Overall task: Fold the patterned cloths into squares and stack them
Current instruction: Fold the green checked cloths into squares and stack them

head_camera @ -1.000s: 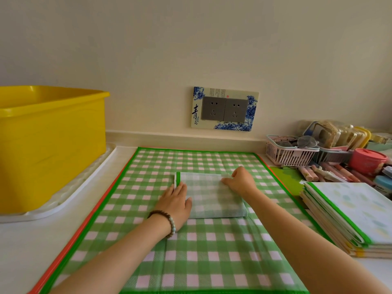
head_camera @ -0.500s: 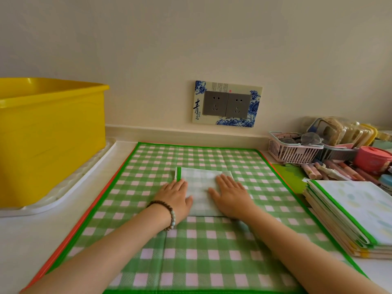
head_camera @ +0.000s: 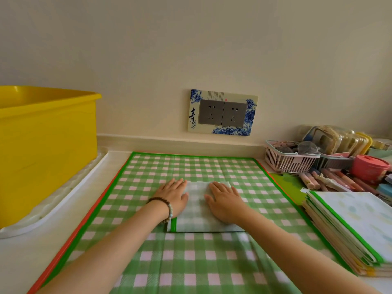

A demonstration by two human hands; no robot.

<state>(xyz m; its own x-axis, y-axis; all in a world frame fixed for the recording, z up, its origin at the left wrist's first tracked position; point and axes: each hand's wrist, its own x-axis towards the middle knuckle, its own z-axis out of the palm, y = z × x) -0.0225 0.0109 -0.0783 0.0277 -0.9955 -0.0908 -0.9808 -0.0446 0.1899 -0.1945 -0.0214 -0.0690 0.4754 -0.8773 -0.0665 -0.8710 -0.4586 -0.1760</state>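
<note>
At the far left of the table (head_camera: 19, 262), a yellow tub (head_camera: 46, 145) is sitting on a white tray (head_camera: 63, 200), well apart from the work. On the checked mat (head_camera: 191, 262), the left hand (head_camera: 172, 197) and right hand (head_camera: 224, 203) are lying flat with fingers straight, gripping nothing and pressing the folded cloth (head_camera: 197, 217). Sweeping both palms outward should be setting the creases squarely. At the right, pens (head_camera: 331, 181) are crowding the stack (head_camera: 360, 221) of folded cloths.
</note>
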